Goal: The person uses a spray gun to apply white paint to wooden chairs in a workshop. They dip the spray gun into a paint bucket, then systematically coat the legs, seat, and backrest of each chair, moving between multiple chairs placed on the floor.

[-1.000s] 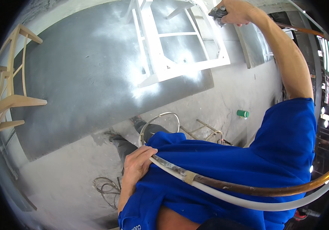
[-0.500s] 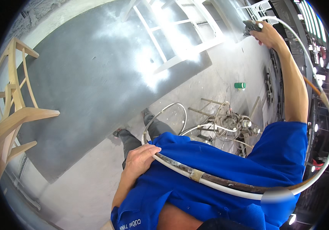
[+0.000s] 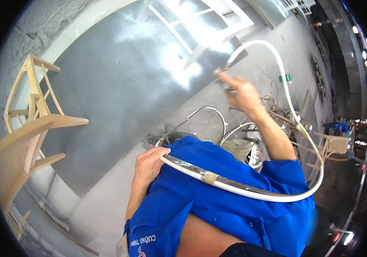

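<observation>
My right hand, blurred by motion, is closed round a spray gun held out ahead of my body. From the gun a white hose loops right and back across my blue shirt, where it runs beside a dark hose joined by tape. At my waist my left hand grips the hoses, fingers wrapped over them. Beyond the gun a white chair frame lies in bright glare on a dark grey board; part of it is washed out. A bare wooden chair stands at the left.
Grimy equipment with tangled hoses sits on the floor right of my legs. Past it is a green can. Another wooden chair and a person in blue are at the far right. White furniture stands at the top right.
My right hand has swung with the spray gun from the upper right toward the middle, closer to my body. The view has shifted, showing more at the right. My left hand keeps its grip.
</observation>
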Motion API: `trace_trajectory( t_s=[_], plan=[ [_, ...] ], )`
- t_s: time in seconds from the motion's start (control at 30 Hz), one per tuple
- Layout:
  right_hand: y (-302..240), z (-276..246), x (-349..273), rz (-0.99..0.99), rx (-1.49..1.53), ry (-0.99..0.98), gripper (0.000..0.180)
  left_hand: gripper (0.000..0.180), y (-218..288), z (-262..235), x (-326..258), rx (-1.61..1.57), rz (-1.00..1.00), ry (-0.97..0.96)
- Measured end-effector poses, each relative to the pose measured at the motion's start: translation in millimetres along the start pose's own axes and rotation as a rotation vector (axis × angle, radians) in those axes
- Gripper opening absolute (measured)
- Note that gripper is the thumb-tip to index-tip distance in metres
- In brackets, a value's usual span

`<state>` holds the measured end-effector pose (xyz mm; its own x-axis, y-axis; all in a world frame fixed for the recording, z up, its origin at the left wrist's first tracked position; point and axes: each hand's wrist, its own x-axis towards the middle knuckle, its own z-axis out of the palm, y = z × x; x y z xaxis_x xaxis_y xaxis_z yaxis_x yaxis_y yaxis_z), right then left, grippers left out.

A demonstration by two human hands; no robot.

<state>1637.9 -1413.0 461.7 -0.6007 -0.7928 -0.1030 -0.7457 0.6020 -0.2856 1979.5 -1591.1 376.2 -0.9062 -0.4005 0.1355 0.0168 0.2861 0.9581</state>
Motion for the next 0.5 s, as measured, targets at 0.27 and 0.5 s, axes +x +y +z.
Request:
trace_trajectory(
  t_s=[0.27, 0.5],
  plan=[
    [60, 152, -15, 0.223, 0.152, -0.123, 0.072, 0.022, 30, -2, -52, 0.245, -0.178, 0.059],
    [169, 96, 49, 0.307, -0.04, 0.528, 0.072, 0.026, 45, 30, -85, 0.231, -0.316, 0.177]
  ],
)
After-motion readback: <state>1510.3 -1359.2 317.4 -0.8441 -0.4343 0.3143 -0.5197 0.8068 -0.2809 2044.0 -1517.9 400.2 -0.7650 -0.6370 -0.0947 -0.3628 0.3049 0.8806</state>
